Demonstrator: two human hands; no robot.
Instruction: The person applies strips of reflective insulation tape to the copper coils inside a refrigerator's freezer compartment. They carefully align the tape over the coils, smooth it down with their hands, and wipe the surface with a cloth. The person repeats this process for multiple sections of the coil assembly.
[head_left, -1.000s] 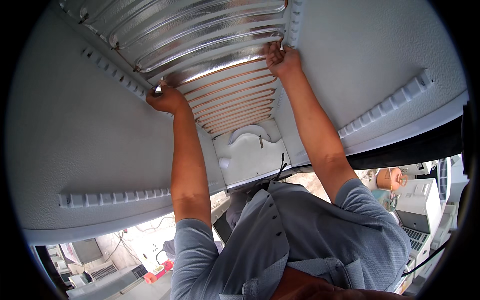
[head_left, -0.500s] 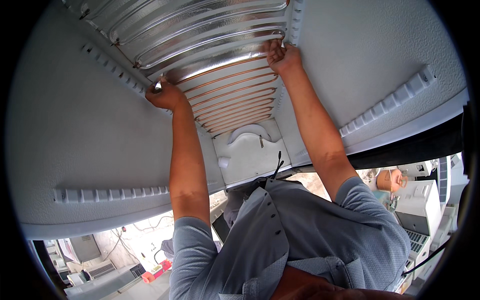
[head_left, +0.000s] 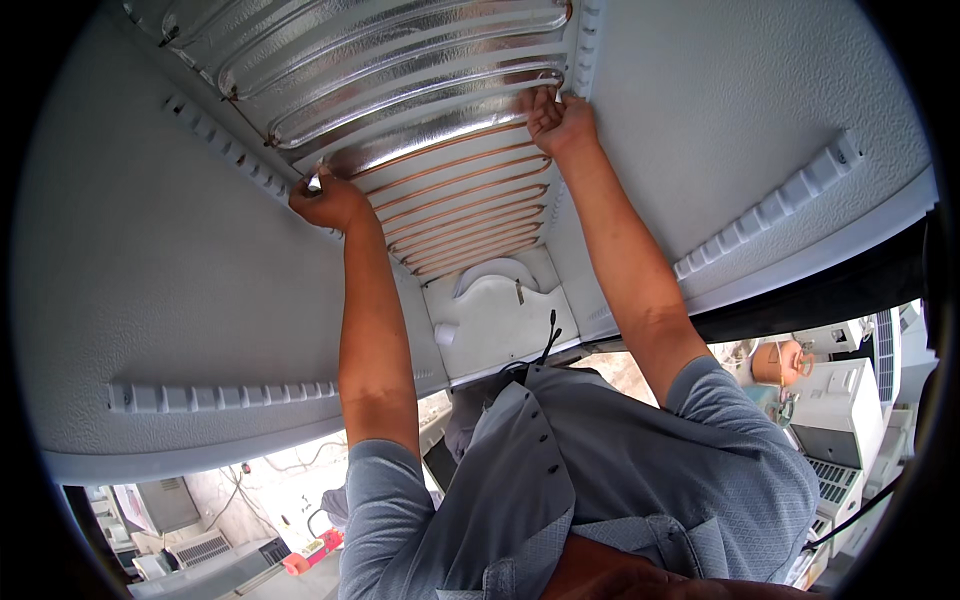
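Note:
Inside a pale liner, a shiny foil strip [head_left: 430,130] spans the upper surface, above several copper tubes [head_left: 470,205] and beside more looped tubing covered in foil [head_left: 400,60]. My left hand [head_left: 328,202] has its thumb and fingers closed at the strip’s left end, where a small bright piece of foil shows. My right hand [head_left: 558,125] is at the strip’s right end, fingers curled against the foil near a tube bend; its fingertips are partly blurred.
Ribbed white rails [head_left: 770,205] line both textured side walls [head_left: 190,290]. A white end panel [head_left: 495,320] has a curved molding and black cables below it. Outside are an orange cylinder [head_left: 775,362], white appliance housings [head_left: 835,410] and a red tool [head_left: 310,555].
Both hands stay at the two ends of the foil strip. The fingers of my right hand have shifted slightly along the foil, and the hand sits a little further left.

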